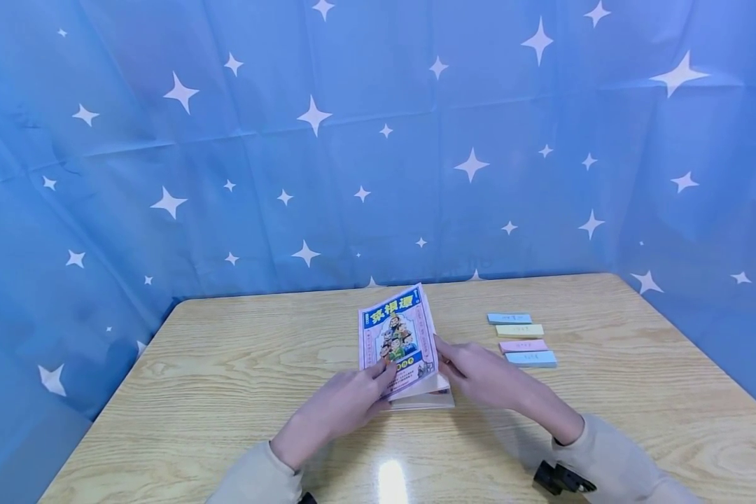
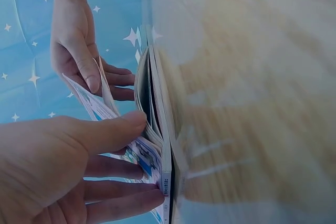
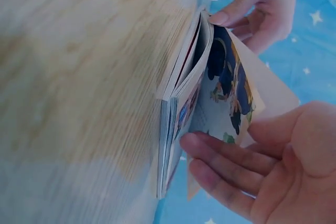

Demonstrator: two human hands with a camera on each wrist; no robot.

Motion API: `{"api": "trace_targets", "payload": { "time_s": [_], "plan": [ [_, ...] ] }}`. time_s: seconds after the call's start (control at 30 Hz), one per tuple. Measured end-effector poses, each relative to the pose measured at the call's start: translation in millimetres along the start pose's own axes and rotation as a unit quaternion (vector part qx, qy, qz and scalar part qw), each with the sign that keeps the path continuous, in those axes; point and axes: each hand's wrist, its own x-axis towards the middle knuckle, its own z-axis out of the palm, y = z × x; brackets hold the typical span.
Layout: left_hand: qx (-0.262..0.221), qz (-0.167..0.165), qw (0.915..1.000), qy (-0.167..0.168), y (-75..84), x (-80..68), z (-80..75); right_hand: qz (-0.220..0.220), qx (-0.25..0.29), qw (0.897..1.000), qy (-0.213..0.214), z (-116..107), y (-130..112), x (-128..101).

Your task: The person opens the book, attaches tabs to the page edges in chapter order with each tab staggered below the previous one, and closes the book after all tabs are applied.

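A thin paperback with a pink and blue cover (image 1: 395, 336), Chinese lettering and cartoon figures lies tilted over a white-edged book (image 1: 425, 400) at the table's middle. My left hand (image 1: 346, 399) grips its lower left side; in the left wrist view the thumb (image 2: 118, 132) rests by the page edges and the fingers lie along the spine side. At the right edge my right hand (image 1: 479, 371) pinches the lifted cover and a page. The right wrist view shows an illustrated inner page (image 3: 231, 85) between that hand's thumb and fingers, standing away from the thicker page block (image 3: 170, 124).
Several paper strips with handwriting, blue (image 1: 509, 318), yellow (image 1: 519, 330) and pink (image 1: 523, 346) among them, lie in a column right of the books. Behind the wooden table (image 1: 246, 357) hangs a blue curtain (image 1: 258, 175) with white stars.
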Motion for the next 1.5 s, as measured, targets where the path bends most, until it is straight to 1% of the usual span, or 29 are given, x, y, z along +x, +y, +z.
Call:
{"api": "trace_targets", "payload": {
  "time_s": [0.17, 0.27, 0.37, 0.5, 0.63, 0.7, 0.87, 1.03, 1.13, 1.23, 1.3, 1.43, 1.5],
  "plan": [
    [0.001, -0.002, 0.9997, -0.023, 1.6, -2.0, -3.1, 0.008, -0.004, 1.000, 0.002, -0.5, 0.1, 0.5],
    [0.007, 0.001, 0.9996, -0.028, 2.0, -3.4, -4.6, 0.014, -0.005, 1.000, 0.004, -1.1, 0.4, 0.3],
    [0.019, 0.006, 0.9994, -0.027, 2.3, -5.3, -6.0, 0.025, -0.013, 1.000, 0.006, -1.6, 0.3, -0.1],
    [0.036, 0.013, 0.9991, -0.016, 2.9, -7.5, -7.0, 0.056, -0.029, 0.998, 0.004, -2.4, -0.4, -0.4],
    [0.030, 0.012, 0.9995, -0.001, 3.6, -8.5, -6.4, 0.076, -0.032, 0.997, 0.005, -2.2, -0.8, 0.3],
    [0.023, 0.010, 0.9997, 0.004, 3.9, -8.6, -5.7, 0.071, -0.024, 0.997, 0.010, -1.8, -0.8, 1.0],
    [0.009, 0.004, 0.9999, 0.006, 5.2, -8.0, -4.8, 0.041, 0.009, 0.998, 0.038, -0.7, -1.3, 3.5],
    [-0.013, -0.004, 0.9999, 0.008, 6.7, -5.8, -4.5, 0.016, 0.029, 0.996, 0.079, -0.2, -1.0, 5.2],
    [-0.023, -0.010, 0.9996, 0.011, 7.8, -3.9, -4.0, 0.014, 0.040, 0.994, 0.104, 0.9, -0.3, 6.4],
    [-0.029, -0.016, 0.9993, 0.015, 9.2, -1.5, -3.4, 0.024, 0.071, 0.990, 0.118, 2.0, 0.0, 7.9],
    [-0.038, -0.023, 0.9989, 0.015, 10.5, 0.1, -3.7, 0.039, 0.110, 0.986, 0.117, 2.3, 0.2, 8.7],
    [-0.058, -0.036, 0.9976, 0.015, 13.6, 4.2, -3.5, 0.079, 0.202, 0.970, 0.114, 0.9, -0.4, 9.2],
    [-0.065, -0.041, 0.9970, 0.012, 14.8, 6.3, -3.2, 0.097, 0.228, 0.962, 0.112, -1.2, -1.4, 9.5]
  ]
}}
